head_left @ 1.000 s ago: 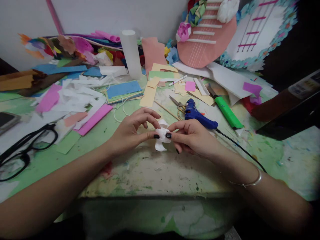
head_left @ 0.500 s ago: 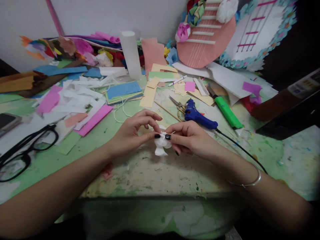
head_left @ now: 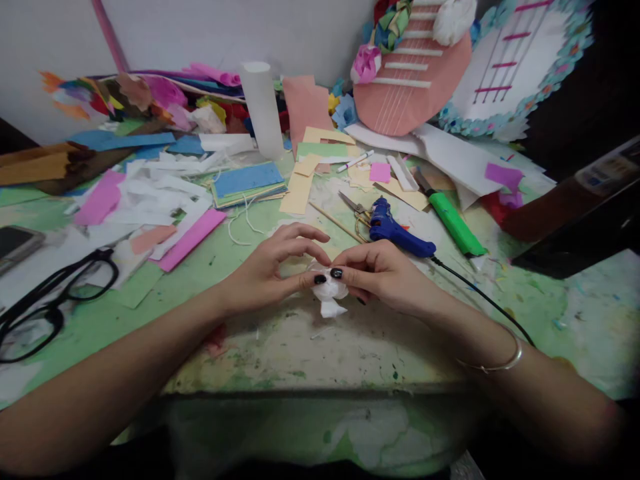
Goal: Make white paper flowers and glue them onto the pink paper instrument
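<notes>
Pinching a white paper piece [head_left: 330,289]: left hand [head_left: 273,270] and right hand [head_left: 387,270] both narrowed on it, thumb against finger, just above the tabletop [head_left: 350,357]. Its loose end [head_left: 331,309] hangs lower and points rightward versus a second ago, so I'd judge shaping is mid-way. Beyond, from here: blue glue gun [head_left: 397,228], scissors [head_left: 356,206], thin stick [head_left: 334,223].

The small crumpled paper piece [head_left: 331,292] is plain white, the polished thumbnails [head_left: 337,273] by it black. The pistol-shaped plastic glue gun [head_left: 400,232] is deep blue with a thin black cord [head_left: 483,300] — the tabletop [head_left: 300,365] blotched green and beige, the rounded salmon paper panel [head_left: 415,109] striped white
</notes>
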Motion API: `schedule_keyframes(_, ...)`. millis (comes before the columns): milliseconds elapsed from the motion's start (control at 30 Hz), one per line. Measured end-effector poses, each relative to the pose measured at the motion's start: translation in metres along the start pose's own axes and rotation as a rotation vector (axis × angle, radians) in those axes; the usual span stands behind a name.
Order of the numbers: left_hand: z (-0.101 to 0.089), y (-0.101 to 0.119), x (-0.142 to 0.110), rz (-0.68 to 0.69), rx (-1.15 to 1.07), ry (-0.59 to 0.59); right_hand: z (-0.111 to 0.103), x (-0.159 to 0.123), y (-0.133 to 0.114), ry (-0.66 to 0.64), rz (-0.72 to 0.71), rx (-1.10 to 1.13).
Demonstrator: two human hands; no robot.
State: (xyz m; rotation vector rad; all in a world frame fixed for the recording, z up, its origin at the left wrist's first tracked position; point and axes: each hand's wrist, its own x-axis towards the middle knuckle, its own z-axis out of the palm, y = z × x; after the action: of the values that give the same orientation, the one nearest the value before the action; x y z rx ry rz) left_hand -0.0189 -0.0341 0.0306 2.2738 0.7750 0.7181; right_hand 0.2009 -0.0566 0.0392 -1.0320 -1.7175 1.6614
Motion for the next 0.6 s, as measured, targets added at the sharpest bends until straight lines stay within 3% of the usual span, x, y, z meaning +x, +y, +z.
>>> schedule_keyframes(167,0.001,-0.005,0.000,0.047,0.057,-0.137,-0.001,0.001,0.003,0.011,0.009,-0.102)
schedule_keyframes(300,0.003,-0.007,0.000,0.038,0.012,-0.166,0.000,0.001,0.003,-0.012,0.008,-0.139)
schedule_keyframes(367,0.003,-0.007,0.000,0.024,-0.019,-0.176,-0.004,-0.001,0.001,0.054,-0.035,-0.186)
schedule_keyframes(433,0.003,-0.008,0.000,0.017,-0.044,-0.192,-0.012,-0.005,-0.004,0.262,-0.131,-0.293)
schedule_keyframes(500,0.002,-0.009,0.001,0.020,-0.061,-0.217,-0.025,-0.010,-0.008,0.580,-0.227,-0.491)
schedule_keyframes(567,0.002,-0.009,0.001,0.033,-0.074,-0.242,-0.040,-0.013,-0.011,0.851,-0.227,-0.766)
schedule_keyframes(600,0.002,-0.010,0.001,0.038,-0.079,-0.253,-0.047,-0.014,-0.011,0.916,-0.174,-0.900)
